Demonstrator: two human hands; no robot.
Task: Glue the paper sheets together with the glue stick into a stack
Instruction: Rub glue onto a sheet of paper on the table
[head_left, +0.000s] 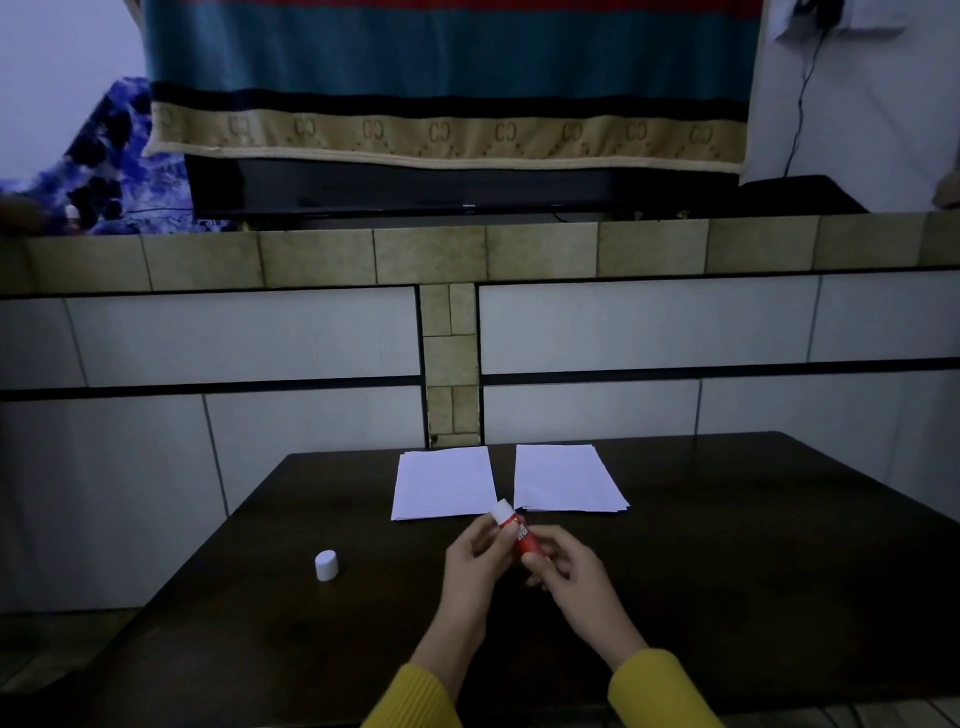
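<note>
Both hands pinch the red glue stick (519, 530) at centre frame, left hand (475, 558) near its white tip, right hand (569, 574) at its base, its long axis pointing up-left toward the left paper pile (444, 483) just beyond on the counter (753, 545).

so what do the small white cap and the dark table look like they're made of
The small white cylindrical cap looks like matte moulded plastic: smooth, even white. The dark brown table looks like wood or veneer with a dull sheen; the dim light hides any grain.
</note>
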